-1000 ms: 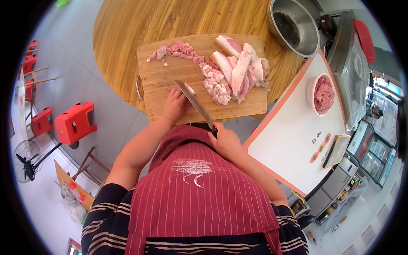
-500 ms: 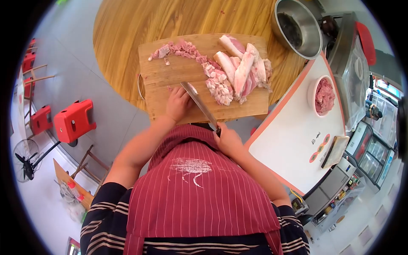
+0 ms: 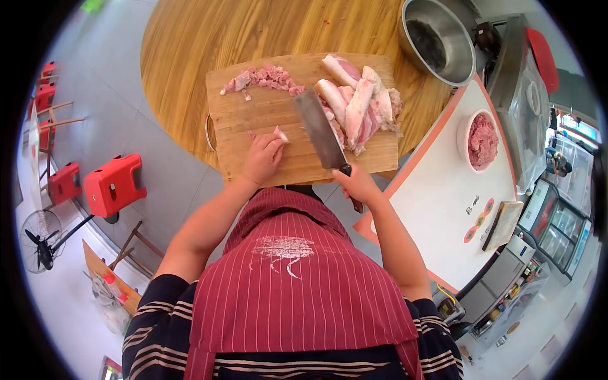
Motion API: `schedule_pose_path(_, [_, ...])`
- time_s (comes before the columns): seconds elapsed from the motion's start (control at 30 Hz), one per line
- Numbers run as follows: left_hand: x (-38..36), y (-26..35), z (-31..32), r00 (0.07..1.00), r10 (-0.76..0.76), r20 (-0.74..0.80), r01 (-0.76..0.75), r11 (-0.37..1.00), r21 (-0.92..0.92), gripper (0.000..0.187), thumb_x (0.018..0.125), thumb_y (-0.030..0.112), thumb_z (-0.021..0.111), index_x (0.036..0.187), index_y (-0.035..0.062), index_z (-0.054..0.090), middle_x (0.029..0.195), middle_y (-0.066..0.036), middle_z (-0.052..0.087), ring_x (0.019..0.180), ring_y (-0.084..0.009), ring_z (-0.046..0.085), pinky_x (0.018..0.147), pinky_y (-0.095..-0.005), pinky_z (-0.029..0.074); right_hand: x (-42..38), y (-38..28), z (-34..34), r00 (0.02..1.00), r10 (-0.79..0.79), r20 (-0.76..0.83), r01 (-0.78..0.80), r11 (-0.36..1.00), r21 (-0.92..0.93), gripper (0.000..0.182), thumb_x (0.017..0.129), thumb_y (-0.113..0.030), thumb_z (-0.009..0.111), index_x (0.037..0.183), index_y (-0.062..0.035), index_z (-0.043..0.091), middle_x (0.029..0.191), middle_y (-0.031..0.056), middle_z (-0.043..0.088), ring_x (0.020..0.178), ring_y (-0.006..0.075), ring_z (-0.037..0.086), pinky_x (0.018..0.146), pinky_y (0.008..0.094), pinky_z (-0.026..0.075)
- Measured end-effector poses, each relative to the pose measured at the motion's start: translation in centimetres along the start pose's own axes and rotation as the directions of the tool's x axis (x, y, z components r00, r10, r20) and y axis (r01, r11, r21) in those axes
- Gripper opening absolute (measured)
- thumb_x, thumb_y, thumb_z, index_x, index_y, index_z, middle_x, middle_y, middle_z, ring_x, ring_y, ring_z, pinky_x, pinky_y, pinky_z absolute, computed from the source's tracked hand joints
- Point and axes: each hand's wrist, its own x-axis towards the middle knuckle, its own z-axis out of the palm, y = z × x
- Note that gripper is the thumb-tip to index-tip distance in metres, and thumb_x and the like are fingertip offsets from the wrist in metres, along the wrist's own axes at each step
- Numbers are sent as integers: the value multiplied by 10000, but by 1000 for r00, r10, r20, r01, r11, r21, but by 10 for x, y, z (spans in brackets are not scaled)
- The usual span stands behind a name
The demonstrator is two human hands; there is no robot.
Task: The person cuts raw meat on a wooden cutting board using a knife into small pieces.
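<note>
My right hand point(image 3: 356, 183) is wrapped round the dark handle of a cleaver point(image 3: 320, 132). Its broad blade lies tilted to the right over the cutting board point(image 3: 244, 117), flat side showing, and covers part of the chopped meat. My left hand point(image 3: 263, 157) is closed, its fingertips on a small pale piece of meat point(image 3: 281, 134) at the board's near left. Small pink meat pieces point(image 3: 269, 78) lie in a row along the far left. Thick strips of fatty meat point(image 3: 360, 104) are heaped at the board's right side.
A steel basin point(image 3: 465, 60) stands on the round wooden table point(image 3: 266, 28) at the far right. On a white table point(image 3: 437, 209) to the right is a white bowl holding ground meat point(image 3: 483, 142). Red stools point(image 3: 115, 185) and a black fan point(image 3: 43, 244) stand at left.
The cleaver has swung away from my left hand to the right, its blade turned flatter and now over the chopped meat. My left hand has shifted slightly right with the small piece.
</note>
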Motion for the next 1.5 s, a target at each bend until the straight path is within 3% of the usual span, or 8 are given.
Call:
schedule_pose_path(0.1, [1, 0, -1, 995, 54, 88, -58, 997, 47, 216, 717, 27, 663, 921, 61, 600, 974, -94, 584, 868, -280, 561, 775, -370, 465, -36, -5, 11, 986, 32, -165, -50, 993, -108, 301, 839, -263, 582, 950, 16, 581, 638, 126, 599, 543, 241, 614, 536, 367, 489])
schedule_pose_path(0.17, [0, -2, 3, 996, 49, 79, -55, 996, 73, 244, 705, 35, 667, 940, 53, 604, 977, -98, 583, 866, -282, 560, 777, -366, 468, -44, -3, 38, 882, -377, -283, 228, 866, -445, 326, 851, -266, 574, 1035, 3, 563, 771, 208, 639, 719, 357, 636, 655, 439, 490])
schedule_pose_path(0.27, [4, 1, -4, 992, 47, 115, -55, 996, 67, 285, 683, 46, 674, 961, 44, 612, 993, -101, 584, 879, -288, 556, 788, -366, 468, -60, -26, 52, 974, -164, -158, 74, 884, -461, 370, 859, -255, 561, 1127, -4, 520, 888, 269, 624, 861, 427, 593, 754, 485, 462])
schedule_pose_path(0.83, [1, 2, -2, 993, 18, 117, -28, 996, 82, 200, 715, 39, 654, 911, 58, 617, 1011, -97, 598, 905, -295, 552, 816, -386, 453, 28, -32, 31, 911, -411, -33, 343, 799, -495, 301, 820, -255, 592, 982, -2, 598, 819, 234, 638, 801, 393, 623, 692, 436, 493])
schedule_pose_path(0.9, [-2, 3, -4, 997, 22, 77, -27, 998, 56, 189, 722, 36, 652, 905, 62, 615, 1008, -90, 602, 897, -290, 556, 810, -378, 455, -7, -39, -2, 995, 96, 43, -83, 966, -244, 347, 819, -256, 599, 1046, 7, 590, 817, 238, 636, 812, 391, 621, 697, 414, 489])
schedule_pose_path(1.03, [-5, -3, -6, 997, 27, 66, -30, 998, 54, 219, 714, 37, 664, 923, 76, 615, 1019, -65, 603, 863, -287, 563, 800, -369, 455, -30, -15, -5, 985, 163, -60, -167, 982, -88, 346, 831, -246, 590, 1068, 7, 584, 831, 236, 636, 827, 400, 613, 707, 418, 480])
schedule_pose_path(1.1, [-7, -4, -5, 995, 12, 96, -14, 1000, 27, 226, 711, 37, 666, 926, 81, 614, 1030, -58, 603, 853, -288, 565, 799, -369, 454, -39, -17, 20, 951, -215, -221, 129, 927, -351, 312, 840, -249, 584, 1030, -1, 589, 851, 234, 638, 830, 413, 604, 716, 434, 475])
schedule_pose_path(1.5, [-5, -6, -3, 993, 6, 114, -19, 994, 108, 366, 672, 83, 683, 1032, 55, 621, 1108, -118, 582, 1018, -321, 538, 877, -402, 444, 5, -37, 74, 961, -246, -129, 146, 843, -519, 341, 846, -254, 561, 1076, -10, 502, 877, 247, 634, 840, 407, 613, 754, 490, 476])
